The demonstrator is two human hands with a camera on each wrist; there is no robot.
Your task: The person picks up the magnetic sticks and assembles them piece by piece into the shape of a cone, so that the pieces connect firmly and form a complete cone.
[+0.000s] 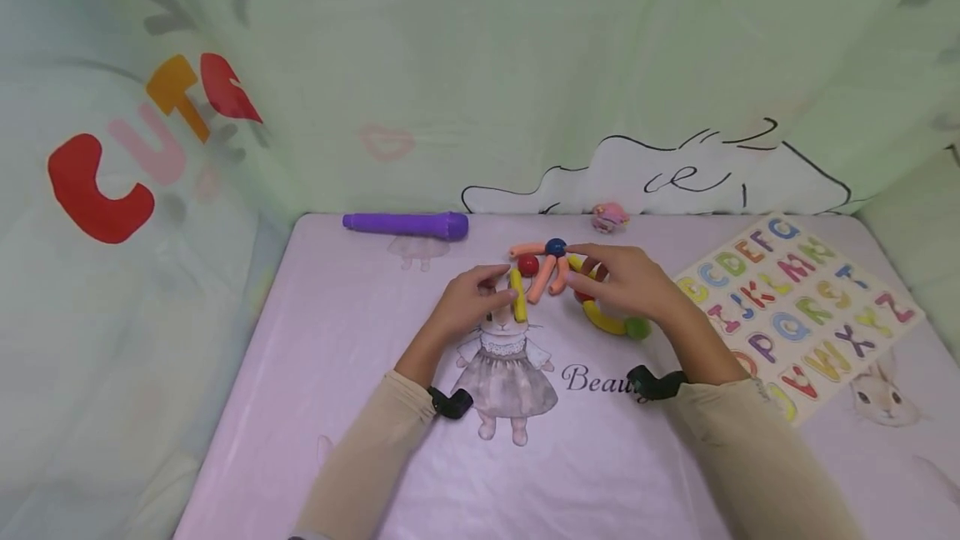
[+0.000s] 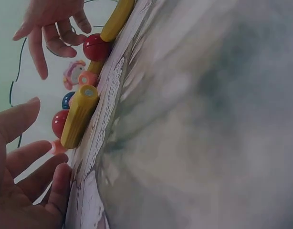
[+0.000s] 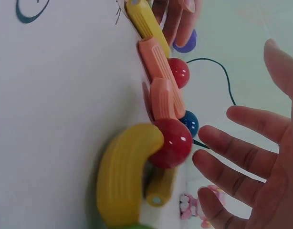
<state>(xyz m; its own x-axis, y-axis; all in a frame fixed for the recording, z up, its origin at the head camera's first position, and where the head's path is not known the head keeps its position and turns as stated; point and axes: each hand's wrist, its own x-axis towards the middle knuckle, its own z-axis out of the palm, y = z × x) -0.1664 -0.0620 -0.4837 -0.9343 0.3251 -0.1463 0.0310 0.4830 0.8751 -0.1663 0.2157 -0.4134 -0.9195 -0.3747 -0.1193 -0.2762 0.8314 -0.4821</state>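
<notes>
My left hand (image 1: 467,305), fingers loosely spread, is beside a straight yellow rod (image 1: 518,298). In the left wrist view a gap shows between its fingers and that rod (image 2: 80,117). My right hand (image 1: 628,280) hovers with parted fingers over a cluster of toy rods and balls, holding nothing. Several salmon rods (image 1: 541,280) fan out from a blue ball (image 1: 556,247); a red ball (image 1: 528,265) lies beside them. Under the right hand, a second red ball (image 3: 170,143) joins a curved yellow rod (image 3: 122,174), whose far end meets a green ball (image 1: 637,328).
A purple toy microphone (image 1: 405,225) lies along the table's back left edge. A small pink figure (image 1: 609,217) stands at the back. To the right is an alphabet board (image 1: 806,307) with colored letters. Printed fabric hangs behind the table (image 1: 300,407).
</notes>
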